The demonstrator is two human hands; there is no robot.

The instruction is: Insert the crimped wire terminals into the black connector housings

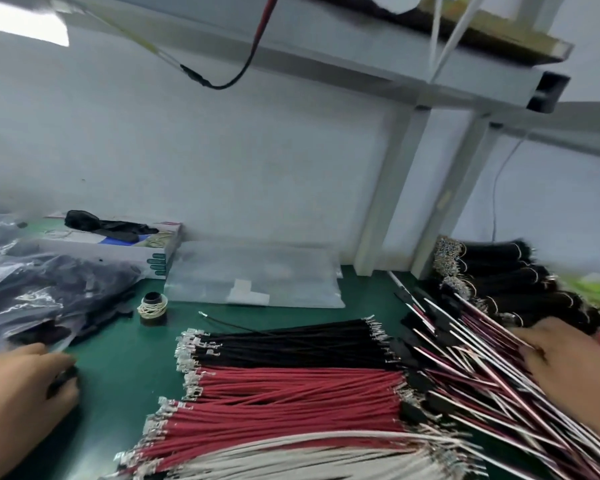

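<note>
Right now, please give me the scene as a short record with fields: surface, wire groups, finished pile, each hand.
surface: green mat on a bench
wire groups: black wires at the back, red wires in the middle, white wires nearest, all laid side by side with metal terminals at their left ends
finished pile: wires with black housings, heaped at the right
left hand: rests on the mat by the plastic bags; blurred, grip unclear
right hand: lies on the finished pile; grip unclear
</note>
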